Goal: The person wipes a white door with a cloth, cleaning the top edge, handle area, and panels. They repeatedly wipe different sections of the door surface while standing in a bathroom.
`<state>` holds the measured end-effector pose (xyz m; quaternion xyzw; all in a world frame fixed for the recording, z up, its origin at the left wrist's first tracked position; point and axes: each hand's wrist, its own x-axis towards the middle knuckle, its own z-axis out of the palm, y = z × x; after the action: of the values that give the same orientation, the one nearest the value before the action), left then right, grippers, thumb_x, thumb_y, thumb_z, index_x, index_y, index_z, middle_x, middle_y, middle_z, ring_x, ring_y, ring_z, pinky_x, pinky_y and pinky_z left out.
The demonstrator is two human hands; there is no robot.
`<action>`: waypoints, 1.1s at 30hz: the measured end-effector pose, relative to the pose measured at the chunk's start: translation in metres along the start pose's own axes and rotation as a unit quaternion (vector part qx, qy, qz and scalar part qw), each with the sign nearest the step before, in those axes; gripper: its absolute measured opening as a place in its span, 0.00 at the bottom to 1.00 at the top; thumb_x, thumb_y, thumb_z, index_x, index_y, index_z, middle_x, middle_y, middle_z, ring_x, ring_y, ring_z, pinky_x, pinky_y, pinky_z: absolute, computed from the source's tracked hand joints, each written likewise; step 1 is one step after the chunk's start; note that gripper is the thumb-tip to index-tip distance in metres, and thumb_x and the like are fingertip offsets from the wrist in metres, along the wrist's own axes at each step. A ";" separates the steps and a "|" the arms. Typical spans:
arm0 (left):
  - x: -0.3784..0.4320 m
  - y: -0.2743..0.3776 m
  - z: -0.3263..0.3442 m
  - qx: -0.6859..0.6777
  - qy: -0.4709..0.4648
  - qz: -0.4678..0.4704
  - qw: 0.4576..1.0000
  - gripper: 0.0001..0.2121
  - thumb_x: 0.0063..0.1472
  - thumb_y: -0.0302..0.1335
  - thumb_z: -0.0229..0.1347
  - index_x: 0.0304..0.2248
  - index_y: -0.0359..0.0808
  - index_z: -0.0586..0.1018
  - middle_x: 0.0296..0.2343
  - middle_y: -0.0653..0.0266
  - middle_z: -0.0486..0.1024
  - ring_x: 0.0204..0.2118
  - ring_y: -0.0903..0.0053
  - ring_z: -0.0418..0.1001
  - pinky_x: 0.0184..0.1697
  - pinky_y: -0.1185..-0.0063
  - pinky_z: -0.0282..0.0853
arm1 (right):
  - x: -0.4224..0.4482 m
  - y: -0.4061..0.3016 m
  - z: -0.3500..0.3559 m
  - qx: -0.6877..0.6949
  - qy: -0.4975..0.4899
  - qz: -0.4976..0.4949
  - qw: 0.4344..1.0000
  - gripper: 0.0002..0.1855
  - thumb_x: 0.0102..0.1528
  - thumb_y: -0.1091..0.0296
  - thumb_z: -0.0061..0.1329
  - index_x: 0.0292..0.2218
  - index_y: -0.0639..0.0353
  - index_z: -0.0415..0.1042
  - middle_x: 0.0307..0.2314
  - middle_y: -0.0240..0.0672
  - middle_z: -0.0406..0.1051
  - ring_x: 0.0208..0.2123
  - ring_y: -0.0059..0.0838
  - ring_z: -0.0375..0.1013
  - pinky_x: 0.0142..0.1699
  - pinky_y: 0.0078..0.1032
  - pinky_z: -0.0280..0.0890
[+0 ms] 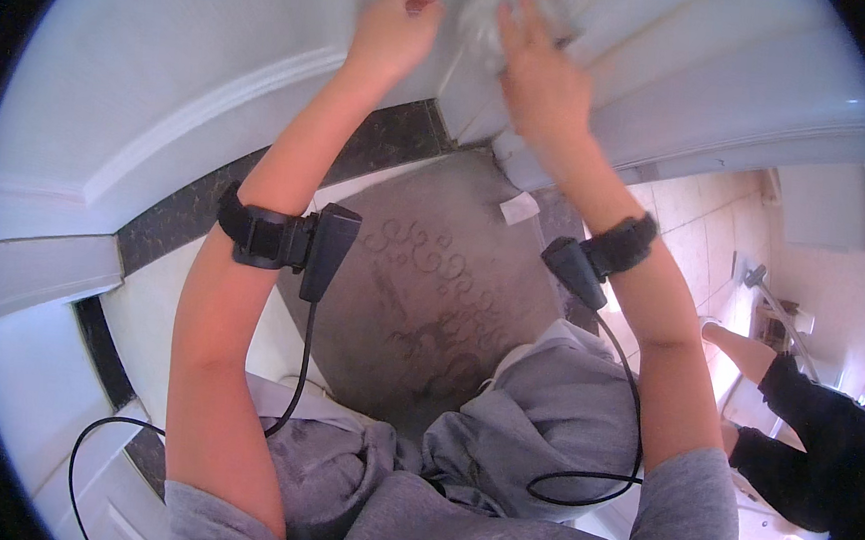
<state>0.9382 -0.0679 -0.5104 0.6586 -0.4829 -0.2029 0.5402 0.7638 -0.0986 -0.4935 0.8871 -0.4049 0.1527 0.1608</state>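
My right hand [540,71], near the top of the view and blurred, presses a pale, crumpled cloth [484,18] against the white door frame. Its fingers are spread over the cloth. My left hand [404,23] is loosely curled beside the white panelled door [192,42], a little left of the cloth. I cannot tell whether anything is inside the left fingers. Both forearms wear black straps with cabled black devices. Below my hands lies a grey-brown patterned doormat [432,270], with a small white piece of paper or cloth [519,208] at its right edge.
Dark marbled border tiles [405,129] run along the foot of the door. At the right, beyond the door frame, another person in dark clothes [804,439] is in a tiled room, near a long-handled tool [783,317]. Black cables hang beside both my arms.
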 end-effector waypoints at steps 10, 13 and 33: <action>-0.019 -0.009 -0.018 0.040 -0.052 -0.068 0.996 0.20 0.53 0.37 0.51 0.41 0.29 0.73 0.37 0.53 0.75 0.39 0.65 0.73 0.44 0.74 0.66 | -0.033 -0.009 0.093 0.371 -0.364 0.141 0.843 0.28 0.54 0.52 0.46 0.49 0.64 0.63 0.47 0.44 0.65 0.42 0.35 0.71 0.45 0.26 0.67; -0.027 -0.009 -0.013 0.066 -0.235 -0.062 0.968 0.24 0.56 0.42 0.52 0.47 0.33 0.70 0.41 0.57 0.72 0.45 0.72 0.68 0.48 0.80 0.60 | -0.040 0.002 0.067 0.738 -0.329 0.250 0.534 0.31 0.56 0.45 0.42 0.50 0.63 0.62 0.45 0.39 0.68 0.46 0.34 0.68 0.49 0.26 0.64; -0.040 -0.017 -0.024 -0.313 -0.197 -0.269 0.889 0.16 0.61 0.38 0.50 0.40 0.32 0.73 0.37 0.65 0.73 0.40 0.78 0.70 0.45 0.78 0.65 | -0.053 0.047 0.061 0.650 -0.410 0.128 0.627 0.43 0.48 0.41 0.51 0.54 0.64 0.54 0.41 0.45 0.67 0.31 0.24 0.70 0.38 0.19 0.66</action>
<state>0.9458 -0.0221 -0.5279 0.5069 -0.2952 -0.6064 0.5368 0.7030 -0.1173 -0.5625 0.6714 -0.3345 0.0163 -0.6611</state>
